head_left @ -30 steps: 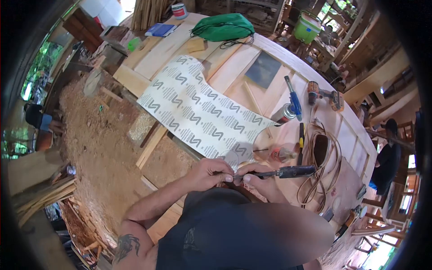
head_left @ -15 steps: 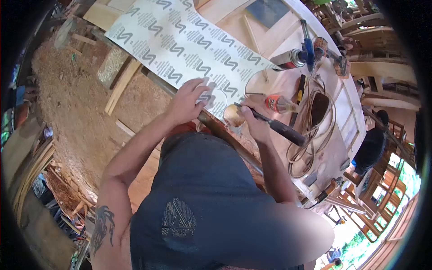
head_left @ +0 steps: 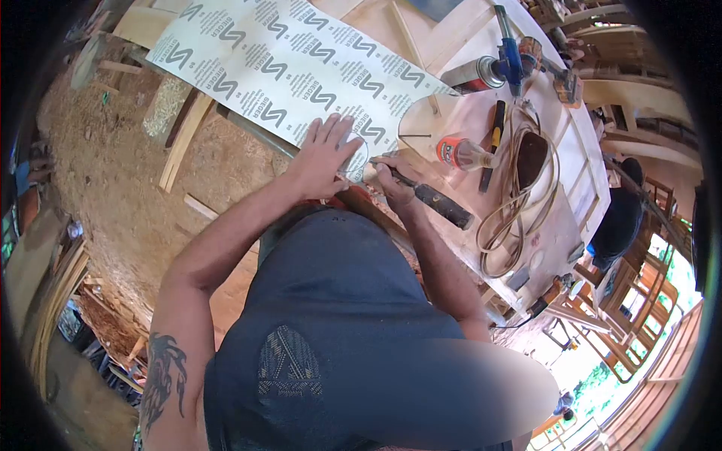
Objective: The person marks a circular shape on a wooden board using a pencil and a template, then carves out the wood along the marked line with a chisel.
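Observation:
My left hand point(head_left: 323, 159) lies flat with its fingers spread on a white sheet point(head_left: 293, 56) printed with repeated grey "SIEGER" marks. My right hand point(head_left: 395, 184) is closed round a long dark-handled tool point(head_left: 445, 208), whose thin front end points at the sheet's near corner, close to my left thumb. The tool's exact kind does not show. A curved line runs across the sheet beside my left fingers. Between the two hands is a small pale round thing point(head_left: 369, 174), partly hidden by my right fingers.
Right of the sheet lie a bottle with a red label point(head_left: 455, 152), a yellow-and-black tool point(head_left: 495, 139) and coiled cord point(head_left: 481, 252). Behind them are a gas canister point(head_left: 475, 75) with a blue torch head point(head_left: 511, 68) and a cordless drill point(head_left: 565, 86). Wood strips point(head_left: 186, 143) lie on the left.
My left hand has flattened on the sheet, its fingers more spread. My right hand has moved left with the tool, nearer my left hand. The view has shifted slightly.

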`<control>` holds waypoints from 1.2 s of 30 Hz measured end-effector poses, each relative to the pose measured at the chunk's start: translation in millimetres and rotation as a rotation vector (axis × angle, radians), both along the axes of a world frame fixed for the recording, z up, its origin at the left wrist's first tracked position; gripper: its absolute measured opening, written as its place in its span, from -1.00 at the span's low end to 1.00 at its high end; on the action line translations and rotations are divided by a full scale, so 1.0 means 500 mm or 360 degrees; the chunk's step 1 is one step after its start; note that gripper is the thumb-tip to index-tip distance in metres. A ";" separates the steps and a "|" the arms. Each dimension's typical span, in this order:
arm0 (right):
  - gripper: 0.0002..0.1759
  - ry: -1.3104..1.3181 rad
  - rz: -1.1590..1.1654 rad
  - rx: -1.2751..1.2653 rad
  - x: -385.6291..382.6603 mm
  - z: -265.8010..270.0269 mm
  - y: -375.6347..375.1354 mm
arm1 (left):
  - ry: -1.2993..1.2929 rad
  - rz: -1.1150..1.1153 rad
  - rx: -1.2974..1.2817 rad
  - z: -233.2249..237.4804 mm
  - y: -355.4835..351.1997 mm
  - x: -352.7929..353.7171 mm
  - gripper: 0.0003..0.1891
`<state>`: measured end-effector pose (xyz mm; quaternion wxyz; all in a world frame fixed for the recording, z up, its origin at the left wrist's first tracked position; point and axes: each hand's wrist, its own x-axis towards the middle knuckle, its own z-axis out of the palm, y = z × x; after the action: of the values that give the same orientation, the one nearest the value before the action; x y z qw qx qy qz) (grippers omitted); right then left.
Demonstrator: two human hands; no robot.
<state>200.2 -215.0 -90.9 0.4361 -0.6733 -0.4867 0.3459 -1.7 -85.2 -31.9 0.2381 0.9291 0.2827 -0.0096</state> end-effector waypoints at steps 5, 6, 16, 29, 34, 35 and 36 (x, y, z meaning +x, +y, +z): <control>-0.81 0.0230 -0.0023 -0.0025 0.002 0.006 -0.004 | -0.0133 -0.0099 0.0074 -0.023 -0.015 -0.009 -0.28; -0.81 0.0257 -0.0017 -0.0037 0.002 0.007 -0.005 | -0.0164 -0.0121 0.0077 -0.028 -0.017 -0.013 -0.32; -0.84 0.0000 -0.0045 0.0133 -0.019 -0.002 0.004 | -0.0312 -0.0113 0.0069 -0.051 -0.029 -0.025 -0.51; -0.87 -0.0062 -0.0018 0.0027 -0.021 0.036 0.006 | -0.0428 0.0018 -0.0009 -0.035 -0.029 -0.009 -0.57; -0.88 -0.0081 -0.0009 0.0075 -0.017 0.028 0.005 | -0.0410 0.0031 0.0013 -0.035 -0.026 -0.004 -0.58; -0.88 -0.0072 -0.0011 0.0070 -0.016 0.026 0.004 | -0.0413 0.0032 0.0019 -0.036 -0.026 -0.004 -0.59; -0.88 -0.0063 -0.0014 0.0063 -0.016 0.025 0.004 | -0.0416 0.0034 0.0023 -0.036 -0.026 -0.003 -0.59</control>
<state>192.0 -213.2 -78.3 0.4412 -0.6734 -0.4989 0.3209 -3.3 -98.0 -50.0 0.2661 0.9211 0.2592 0.1161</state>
